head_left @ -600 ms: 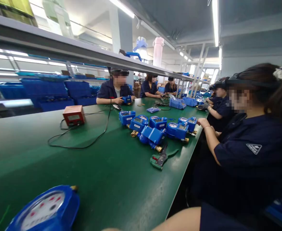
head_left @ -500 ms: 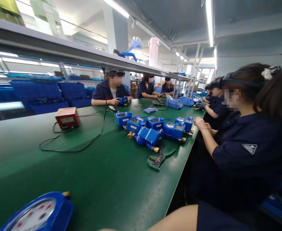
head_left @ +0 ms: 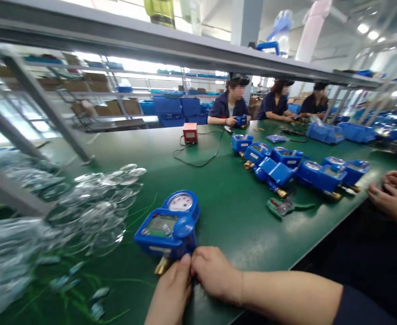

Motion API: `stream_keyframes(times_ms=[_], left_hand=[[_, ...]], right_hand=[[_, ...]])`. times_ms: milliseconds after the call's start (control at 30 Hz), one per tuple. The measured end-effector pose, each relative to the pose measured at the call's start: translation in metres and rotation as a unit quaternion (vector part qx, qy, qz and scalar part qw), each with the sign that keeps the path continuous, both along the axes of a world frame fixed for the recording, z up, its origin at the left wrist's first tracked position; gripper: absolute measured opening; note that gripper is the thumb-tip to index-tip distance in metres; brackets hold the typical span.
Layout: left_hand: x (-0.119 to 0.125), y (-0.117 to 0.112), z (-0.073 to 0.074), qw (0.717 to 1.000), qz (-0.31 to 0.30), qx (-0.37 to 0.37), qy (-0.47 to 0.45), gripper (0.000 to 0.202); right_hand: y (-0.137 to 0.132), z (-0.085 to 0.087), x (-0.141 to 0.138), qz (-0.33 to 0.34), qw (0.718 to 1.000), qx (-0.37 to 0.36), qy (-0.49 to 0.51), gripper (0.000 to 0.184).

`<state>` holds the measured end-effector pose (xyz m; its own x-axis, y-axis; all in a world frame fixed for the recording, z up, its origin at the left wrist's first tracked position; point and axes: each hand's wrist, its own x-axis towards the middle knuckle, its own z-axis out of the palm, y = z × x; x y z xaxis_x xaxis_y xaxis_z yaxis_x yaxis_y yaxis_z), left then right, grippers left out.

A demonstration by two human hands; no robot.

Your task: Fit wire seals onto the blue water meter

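The meter (head_left: 170, 225) sits on the green table (head_left: 225, 212) near its front edge, dial up. Both hands meet at its near end: the left hand (head_left: 170, 295) with its thumb against the blue housing beside the brass fitting (head_left: 161, 266), the right hand (head_left: 215, 275) curled shut just beside it (what it pinches is hidden). It looks heavy and rigid, with a breakable dial window; best gripped by the housing sides. Clear lenses (head_left: 100, 212) lie to the left

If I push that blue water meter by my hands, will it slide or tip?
The blue water meter looks squat and flat-based, so it probably slides rather than tips. Its brass fitting suggests it is heavy for its size. The round dial window may scratch.
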<state>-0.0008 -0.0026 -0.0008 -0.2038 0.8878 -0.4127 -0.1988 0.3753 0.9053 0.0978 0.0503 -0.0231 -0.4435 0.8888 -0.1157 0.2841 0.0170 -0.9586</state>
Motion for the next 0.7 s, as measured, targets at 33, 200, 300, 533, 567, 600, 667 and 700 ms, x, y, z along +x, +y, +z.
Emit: stream_keyframes(times_ms=[33,200,300,533,567,600,667,700], left_hand=[[0.0,-0.001,-0.001,1.0,-0.004,0.002,-0.006,0.047],[0.003,-0.003,-0.003,0.999,-0.021,0.023,0.024,0.05],[0.001,-0.011,0.001,0.999,-0.037,0.027,0.021,0.045],[-0.047,-0.034,0.017,0.981,-0.013,0.053,0.188,0.039],[-0.058,-0.031,0.018,0.967,0.03,0.074,0.241,0.038],[-0.069,-0.025,0.019,0.948,0.073,0.099,0.294,0.037],[-0.084,-0.009,0.019,0.909,0.128,0.15,0.368,0.042],[-0.087,0.0,0.018,0.9,0.132,0.173,0.378,0.045]], right_hand=[[-0.003,0.0,-0.002,0.005,0.999,-0.036,0.011,0.022],[-0.01,0.005,-0.004,0.053,0.969,-0.234,0.066,0.019],[-0.01,0.007,0.002,0.062,0.955,-0.271,0.101,0.019],[-0.011,0.005,0.024,-0.024,0.974,-0.189,0.121,0.026],[-0.013,0.005,0.026,-0.06,0.979,-0.153,0.119,0.024],[-0.014,0.007,0.028,-0.101,0.982,-0.108,0.117,0.023],[-0.02,0.009,0.027,-0.162,0.98,-0.007,0.112,0.028],[-0.024,0.01,0.024,-0.172,0.978,0.039,0.113,0.034]])
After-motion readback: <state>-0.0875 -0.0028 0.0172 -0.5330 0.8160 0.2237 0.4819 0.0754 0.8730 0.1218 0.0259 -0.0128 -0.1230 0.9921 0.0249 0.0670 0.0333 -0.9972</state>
